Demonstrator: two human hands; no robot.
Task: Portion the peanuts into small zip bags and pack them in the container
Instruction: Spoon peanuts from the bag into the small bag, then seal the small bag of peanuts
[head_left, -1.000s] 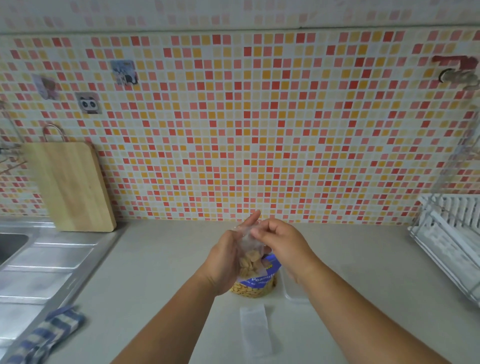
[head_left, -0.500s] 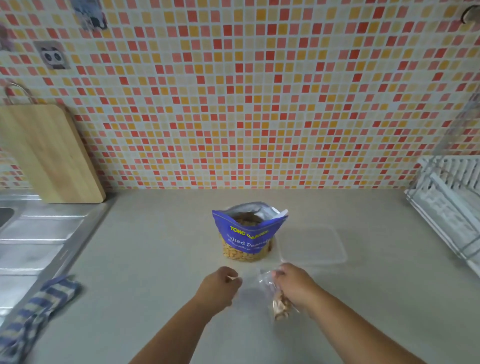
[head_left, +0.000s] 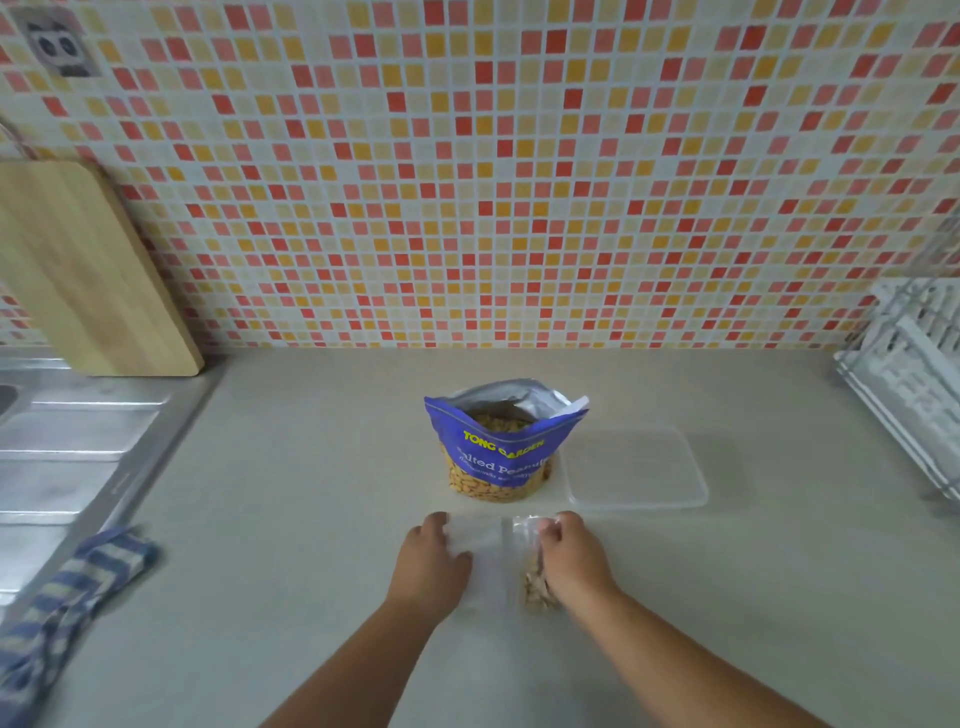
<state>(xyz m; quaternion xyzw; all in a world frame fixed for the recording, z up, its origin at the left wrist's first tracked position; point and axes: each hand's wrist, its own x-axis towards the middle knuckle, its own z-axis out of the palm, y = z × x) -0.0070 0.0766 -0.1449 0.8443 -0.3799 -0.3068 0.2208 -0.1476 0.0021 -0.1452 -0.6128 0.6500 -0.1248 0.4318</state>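
A: What takes up the most room?

B: The mosaic tile wall (head_left: 519, 171) of red, orange and cream squares fills the far half. Below it runs the pale countertop (head_left: 311, 519), with a steel sink drainboard (head_left: 67, 457) at the left edge.

A: And against the wall?

B: A wooden cutting board (head_left: 83, 270) leans at the far left. A white dish rack (head_left: 914, 374) sits at the far right, partly cut off. A blue checked cloth (head_left: 67, 603) lies crumpled at the near left, beside the drainboard.

A: Where are the peanuts?

B: The blue peanut bag (head_left: 501, 447) stands upright and open in the middle of the counter, nuts visible at its mouth and through its clear lower part. Just to its right lies a clear rectangular container (head_left: 636, 465), flat on the counter; whether that is the tub or its lid cannot be told.

A: The hands?

B: Both are near the viewer, in front of the peanut bag. The left hand (head_left: 428, 564) rests palm down, fingers curled together on the left edge of an empty zip bag (head_left: 480, 561) lying flat. The right hand (head_left: 574, 558) pinches the top of a filled zip bag (head_left: 535, 577), fingers closed around it; peanuts sit in its near end. The two small bags touch or overlap; which one cannot be told.
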